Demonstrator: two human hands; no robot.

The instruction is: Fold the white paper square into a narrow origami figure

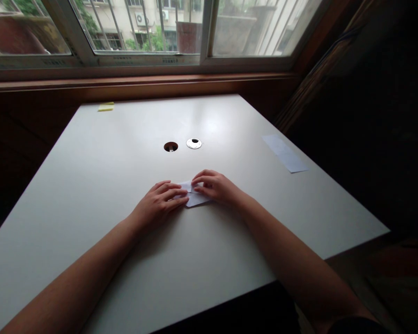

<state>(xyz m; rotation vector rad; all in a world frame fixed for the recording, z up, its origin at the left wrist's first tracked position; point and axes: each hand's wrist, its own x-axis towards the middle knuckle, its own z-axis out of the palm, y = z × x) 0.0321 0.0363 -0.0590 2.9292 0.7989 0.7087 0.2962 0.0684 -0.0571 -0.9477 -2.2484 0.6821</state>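
Note:
A small folded sheet of white paper lies on the white table between my two hands, with a crease or flap edge running across it. My left hand rests over its left part, fingers stretched and slightly apart, the thumb hidden. From the right, my right hand bends its fingers down onto the paper's upper flap, thumb and forefinger closed at its edge. Both hands partly cover the paper, so its full outline cannot be seen.
The white table has an open round cable hole, with a metal ring cover beside it. A loose strip of paper lies near the right edge. Yellow sticky notes sit at the far left, below the window.

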